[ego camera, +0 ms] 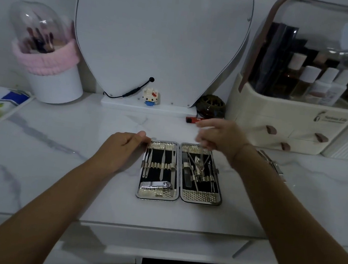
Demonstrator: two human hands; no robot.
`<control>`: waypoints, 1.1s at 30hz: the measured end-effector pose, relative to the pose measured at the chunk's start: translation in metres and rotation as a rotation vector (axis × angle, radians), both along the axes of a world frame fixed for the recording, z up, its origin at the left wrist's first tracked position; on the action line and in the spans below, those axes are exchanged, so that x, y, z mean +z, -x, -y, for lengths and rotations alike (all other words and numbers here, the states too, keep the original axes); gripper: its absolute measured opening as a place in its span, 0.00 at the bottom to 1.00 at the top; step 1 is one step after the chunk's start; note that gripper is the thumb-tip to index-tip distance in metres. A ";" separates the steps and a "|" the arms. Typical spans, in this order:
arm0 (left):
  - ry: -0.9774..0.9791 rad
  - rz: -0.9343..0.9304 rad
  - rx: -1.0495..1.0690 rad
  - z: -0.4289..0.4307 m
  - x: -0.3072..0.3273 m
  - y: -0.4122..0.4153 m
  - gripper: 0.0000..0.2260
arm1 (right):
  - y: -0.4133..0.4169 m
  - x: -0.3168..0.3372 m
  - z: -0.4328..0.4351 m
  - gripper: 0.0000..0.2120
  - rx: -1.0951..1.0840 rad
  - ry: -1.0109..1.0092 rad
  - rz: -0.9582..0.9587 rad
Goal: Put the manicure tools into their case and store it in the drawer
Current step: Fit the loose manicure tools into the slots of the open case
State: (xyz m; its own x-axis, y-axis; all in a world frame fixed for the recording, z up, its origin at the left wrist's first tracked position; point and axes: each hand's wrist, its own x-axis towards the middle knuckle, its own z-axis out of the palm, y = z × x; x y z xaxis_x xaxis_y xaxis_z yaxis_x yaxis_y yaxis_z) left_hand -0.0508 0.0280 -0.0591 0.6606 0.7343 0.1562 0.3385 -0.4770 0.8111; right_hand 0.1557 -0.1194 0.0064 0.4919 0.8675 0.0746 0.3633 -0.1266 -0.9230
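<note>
Saw open silver-rimmed black-lined manicure case (200, 196) on white marble surface (77, 175), steel tools (163, 163) strapped in. Noted left hand (123, 147) fingers curled on far corner, right hand (222, 137) fingers loose, blurred. Judged loading done; next needed halves folded shut.

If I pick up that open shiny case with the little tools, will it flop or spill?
The case looks stiff but hinged in the middle, so its halves would probably swing. The banded tools on the left should stay; the crossed tools on the right look loose and might slide out.
</note>
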 end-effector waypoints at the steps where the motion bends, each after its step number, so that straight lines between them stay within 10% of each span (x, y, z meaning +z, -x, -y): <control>1: 0.003 0.004 0.004 0.000 0.000 0.000 0.16 | 0.011 -0.003 -0.011 0.10 0.024 0.016 -0.072; 33: -0.032 -0.021 -0.024 0.003 0.006 0.002 0.18 | 0.027 -0.023 -0.052 0.08 -0.028 0.146 -0.072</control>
State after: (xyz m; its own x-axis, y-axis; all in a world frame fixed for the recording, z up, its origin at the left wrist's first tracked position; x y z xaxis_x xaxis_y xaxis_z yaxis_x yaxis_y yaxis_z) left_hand -0.0527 0.0251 -0.0528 0.6812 0.7132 0.1649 0.3439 -0.5107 0.7880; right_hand 0.1283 -0.0676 -0.0161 0.5156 0.8523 -0.0879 0.2913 -0.2708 -0.9175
